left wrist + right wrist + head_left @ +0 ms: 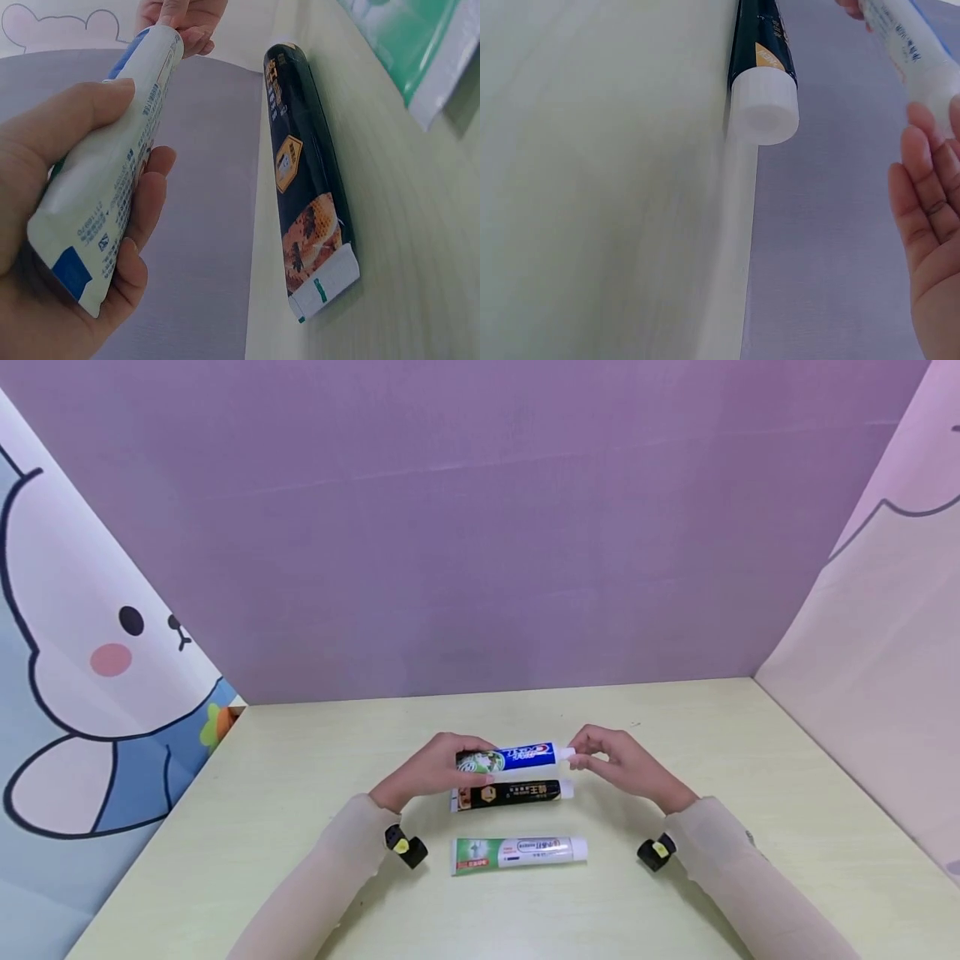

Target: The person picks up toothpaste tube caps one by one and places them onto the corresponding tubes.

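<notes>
A blue-and-white toothpaste tube (528, 756) is held lengthwise above the table, its cap end to the right. My left hand (435, 768) grips its flat-end half, and the left wrist view shows the thumb on one side with curled fingers on the other. At the other end, my right hand (622, 762) pinches the white cap between thumb and fingertips, which partly cover it. Just in front of the raised tube lies a black toothpaste tube (517, 794) with a white cap. Nearer still, a green-and-white toothpaste tube (525, 852) lies roughly parallel to it.
The pale table (300, 860) ends at a purple wall panel (480, 543) behind. A cartoon-printed sheet (75, 693) borders the left side, and a pale printed sheet (892, 635) borders the right.
</notes>
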A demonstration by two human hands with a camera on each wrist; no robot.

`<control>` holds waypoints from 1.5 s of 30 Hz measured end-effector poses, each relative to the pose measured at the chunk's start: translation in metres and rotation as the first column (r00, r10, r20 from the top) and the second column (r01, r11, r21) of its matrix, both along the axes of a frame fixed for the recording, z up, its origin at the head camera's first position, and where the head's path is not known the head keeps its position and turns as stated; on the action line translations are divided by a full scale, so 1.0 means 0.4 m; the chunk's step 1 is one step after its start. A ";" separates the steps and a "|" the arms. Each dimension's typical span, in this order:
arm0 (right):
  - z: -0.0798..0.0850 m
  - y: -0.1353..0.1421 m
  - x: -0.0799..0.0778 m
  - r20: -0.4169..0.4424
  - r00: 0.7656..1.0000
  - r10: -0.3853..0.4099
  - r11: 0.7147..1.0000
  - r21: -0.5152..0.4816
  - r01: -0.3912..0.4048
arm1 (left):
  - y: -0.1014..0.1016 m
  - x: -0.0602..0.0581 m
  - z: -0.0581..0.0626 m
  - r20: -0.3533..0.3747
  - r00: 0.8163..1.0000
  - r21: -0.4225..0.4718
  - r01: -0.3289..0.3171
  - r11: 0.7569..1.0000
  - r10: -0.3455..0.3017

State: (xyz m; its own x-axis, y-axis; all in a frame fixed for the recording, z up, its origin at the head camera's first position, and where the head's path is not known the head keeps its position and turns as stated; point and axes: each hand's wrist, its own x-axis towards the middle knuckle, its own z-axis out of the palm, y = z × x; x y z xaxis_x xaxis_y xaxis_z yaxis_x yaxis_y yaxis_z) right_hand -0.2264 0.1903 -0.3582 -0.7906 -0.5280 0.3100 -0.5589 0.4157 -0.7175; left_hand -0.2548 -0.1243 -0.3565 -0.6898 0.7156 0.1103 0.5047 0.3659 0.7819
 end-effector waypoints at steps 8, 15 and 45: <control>0.000 0.008 -0.023 0.071 0.994 -0.085 0.996 0.011 0.085 | 0.005 -0.034 -0.012 -0.035 0.999 -0.007 -0.028 1.000 0.028; 0.045 0.006 0.000 0.074 0.981 -0.182 0.980 0.090 0.175 | 0.014 -0.063 -0.020 -0.048 0.998 -0.015 -0.033 0.999 0.032; 0.064 0.018 0.009 0.024 0.992 -0.125 0.990 0.073 0.123 | 0.059 -0.143 -0.065 0.030 0.998 -0.160 -0.044 0.986 0.049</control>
